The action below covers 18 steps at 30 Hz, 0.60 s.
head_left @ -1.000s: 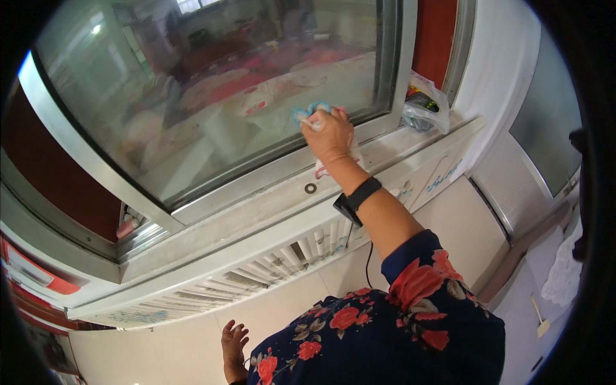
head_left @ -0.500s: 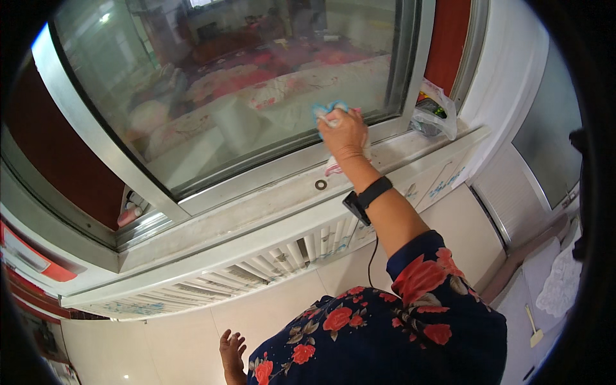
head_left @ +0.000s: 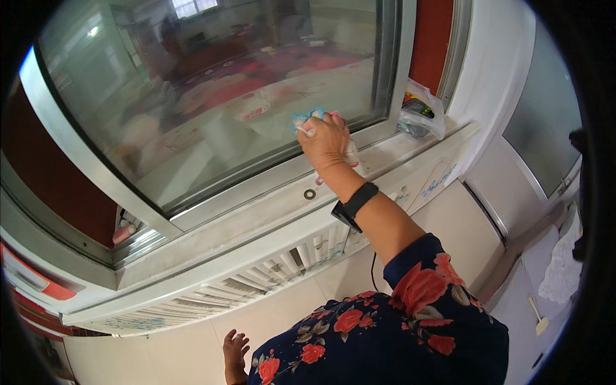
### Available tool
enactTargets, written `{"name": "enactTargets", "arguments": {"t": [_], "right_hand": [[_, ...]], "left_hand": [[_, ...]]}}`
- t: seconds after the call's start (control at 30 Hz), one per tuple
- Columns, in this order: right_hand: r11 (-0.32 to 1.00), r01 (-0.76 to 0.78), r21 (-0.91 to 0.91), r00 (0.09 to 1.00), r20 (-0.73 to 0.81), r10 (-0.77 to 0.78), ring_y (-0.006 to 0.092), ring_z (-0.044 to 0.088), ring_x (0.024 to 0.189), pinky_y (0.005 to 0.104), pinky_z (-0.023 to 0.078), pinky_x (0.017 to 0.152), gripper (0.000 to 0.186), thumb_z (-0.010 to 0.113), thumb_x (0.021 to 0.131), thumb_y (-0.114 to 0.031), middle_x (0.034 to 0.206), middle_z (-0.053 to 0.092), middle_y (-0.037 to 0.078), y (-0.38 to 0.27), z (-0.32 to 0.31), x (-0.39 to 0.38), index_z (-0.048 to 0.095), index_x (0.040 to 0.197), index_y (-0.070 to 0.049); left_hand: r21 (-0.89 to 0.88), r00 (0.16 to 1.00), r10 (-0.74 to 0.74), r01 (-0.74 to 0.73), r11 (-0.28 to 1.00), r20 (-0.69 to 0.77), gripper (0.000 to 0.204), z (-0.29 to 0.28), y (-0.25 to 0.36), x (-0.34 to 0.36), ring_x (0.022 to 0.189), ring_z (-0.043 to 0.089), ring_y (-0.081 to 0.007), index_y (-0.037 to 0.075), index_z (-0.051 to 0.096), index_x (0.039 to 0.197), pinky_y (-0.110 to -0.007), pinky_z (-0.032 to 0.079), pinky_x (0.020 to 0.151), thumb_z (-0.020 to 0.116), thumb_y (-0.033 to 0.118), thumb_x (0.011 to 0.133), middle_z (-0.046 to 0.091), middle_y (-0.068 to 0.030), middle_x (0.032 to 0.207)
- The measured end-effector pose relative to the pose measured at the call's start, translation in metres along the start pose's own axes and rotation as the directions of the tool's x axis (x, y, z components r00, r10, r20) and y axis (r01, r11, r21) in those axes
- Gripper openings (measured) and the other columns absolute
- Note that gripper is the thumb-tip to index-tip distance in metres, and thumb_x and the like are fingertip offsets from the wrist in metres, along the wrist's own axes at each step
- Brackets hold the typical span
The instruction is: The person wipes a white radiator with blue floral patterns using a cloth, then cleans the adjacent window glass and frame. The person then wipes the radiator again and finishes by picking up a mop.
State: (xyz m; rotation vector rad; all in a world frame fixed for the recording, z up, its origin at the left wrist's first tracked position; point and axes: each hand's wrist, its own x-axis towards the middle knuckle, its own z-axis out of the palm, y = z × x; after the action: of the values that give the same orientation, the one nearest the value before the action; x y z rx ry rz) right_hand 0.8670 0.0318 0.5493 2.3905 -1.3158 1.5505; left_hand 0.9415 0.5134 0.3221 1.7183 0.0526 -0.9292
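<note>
My right hand [head_left: 325,142] is closed around a crumpled cloth [head_left: 307,122], white with a blue edge and some pink, and presses it against the lower part of the window pane [head_left: 212,128]. More of the cloth hangs below the hand toward the sill. A black band with a small dark device sits on my right wrist. Well away from the window, my left hand [head_left: 236,348] hangs low over the floor with its fingers apart, holding nothing. The silver window frame [head_left: 250,186] runs just under the cloth.
A small ring [head_left: 310,194] lies on the white windowsill [head_left: 256,221]. A plastic bag [head_left: 425,115] with things in it stands at the sill's right end. Below the sill is a white slatted radiator cover [head_left: 256,279]. A pink bottle [head_left: 124,231] sits at the left.
My right hand and the cloth have slid a little left and down along the pane. The whole view has shifted slightly. My left hand stays low and open.
</note>
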Motion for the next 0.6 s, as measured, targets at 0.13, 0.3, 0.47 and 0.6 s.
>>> {"name": "enactTargets", "arguments": {"t": [0.13, 0.3, 0.47, 0.6], "right_hand": [[1.000, -0.013, 0.001, 0.999, -0.030, 0.013, 0.0253, 0.050, 0.091, 0.0407, 0.038, 0.080, 0.012, 0.069, 0.062, -0.025, 0.083, 0.058, 0.003, -0.001, 0.003, -0.001, 0.061, 0.065, -0.017], [0.992, -0.116, 0.040, 0.992, -0.044, 0.117, 0.0282, 0.055, 0.085, 0.0411, 0.043, 0.071, 0.015, 0.069, 0.063, -0.027, 0.080, 0.061, 0.006, 0.014, -0.001, 0.004, 0.061, 0.067, -0.015], [0.990, -0.132, 0.050, 0.990, -0.044, 0.134, 0.0307, 0.056, 0.077, 0.0422, 0.044, 0.069, 0.015, 0.069, 0.061, -0.026, 0.077, 0.060, 0.009, 0.016, -0.001, 0.005, 0.061, 0.065, -0.014], [0.999, -0.044, 0.024, 0.999, 0.020, 0.043, 0.0276, 0.052, 0.088, 0.0417, 0.038, 0.076, 0.013, 0.069, 0.063, -0.026, 0.083, 0.059, 0.006, 0.006, 0.004, -0.001, 0.062, 0.065, -0.015]], "left_hand": [[0.022, 0.997, -0.003, 0.001, 1.000, 0.081, 0.045, 0.021, 0.019, 0.017, 0.089, 0.057, -0.0206, 0.006, 0.037, 0.123, -0.032, 0.046, 0.070, 0.055, 0.017, 0.083, 0.055, -0.0119, 0.105], [0.020, 0.993, -0.006, 0.003, 1.000, 0.114, 0.047, 0.020, 0.011, 0.021, 0.090, 0.057, -0.0211, 0.005, 0.036, 0.124, -0.033, 0.046, 0.071, 0.055, 0.018, 0.084, 0.054, -0.0124, 0.106], [0.117, 0.996, -0.087, 0.083, 0.990, 0.027, 0.046, 0.006, -0.015, 0.010, 0.092, 0.056, -0.0231, 0.004, 0.035, 0.125, -0.035, 0.046, 0.072, 0.052, 0.018, 0.085, 0.054, -0.0138, 0.107], [0.053, 0.991, -0.125, 0.122, 0.991, 0.050, 0.044, 0.008, -0.010, 0.015, 0.091, 0.057, -0.0225, 0.005, 0.036, 0.124, -0.034, 0.046, 0.071, 0.052, 0.017, 0.085, 0.055, -0.0130, 0.106]]}}
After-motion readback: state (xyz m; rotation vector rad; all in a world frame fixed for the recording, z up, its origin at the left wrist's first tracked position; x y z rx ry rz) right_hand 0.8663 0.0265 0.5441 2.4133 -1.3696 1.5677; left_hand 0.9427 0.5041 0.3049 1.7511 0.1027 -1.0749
